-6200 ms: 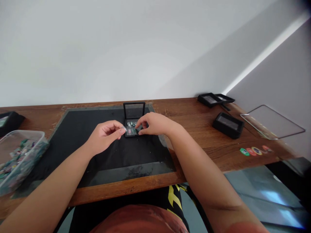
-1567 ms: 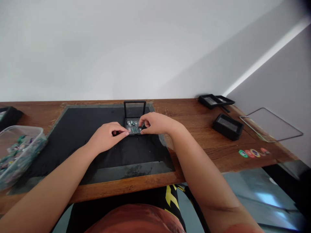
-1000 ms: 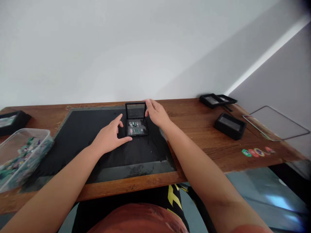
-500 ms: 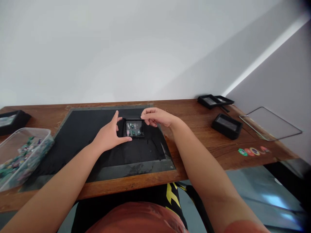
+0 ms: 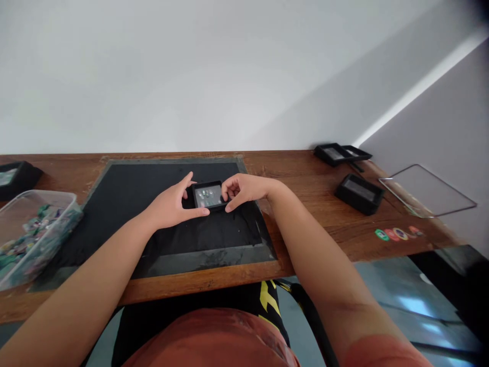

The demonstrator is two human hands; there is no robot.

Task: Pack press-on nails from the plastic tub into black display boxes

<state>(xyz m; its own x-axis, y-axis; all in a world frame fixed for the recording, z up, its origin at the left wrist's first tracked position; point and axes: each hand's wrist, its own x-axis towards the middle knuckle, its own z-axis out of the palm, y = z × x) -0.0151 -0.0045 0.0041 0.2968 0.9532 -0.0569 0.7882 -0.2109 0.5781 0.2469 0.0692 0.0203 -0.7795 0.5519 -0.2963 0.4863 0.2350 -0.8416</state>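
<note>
A small black display box [image 5: 209, 194] with a greyish window lies on the black mat, slightly turned. Several small shiny pieces show in its window, too small to name. My left hand [image 5: 171, 205] holds the box's left end, thumb along the near edge and fingers at the far side. At the right end, my right hand [image 5: 248, 189] grips the box with bent fingers and thumb near the front corner. Its fingers cover that end of the window.
To the left stands a clear plastic tub [image 5: 69, 200] of small colourful pieces, with a black box [image 5: 28, 176] behind it. Further black boxes [image 5: 359, 193] lie right, near a thin metal frame [image 5: 428, 191] and round stickers [image 5: 400, 234]. The black mat [image 5: 126, 188] covers the table's middle.
My right hand has come from the box's far right corner down to its near right side. The box has turned a little, and my left hand stays at its left end.
</note>
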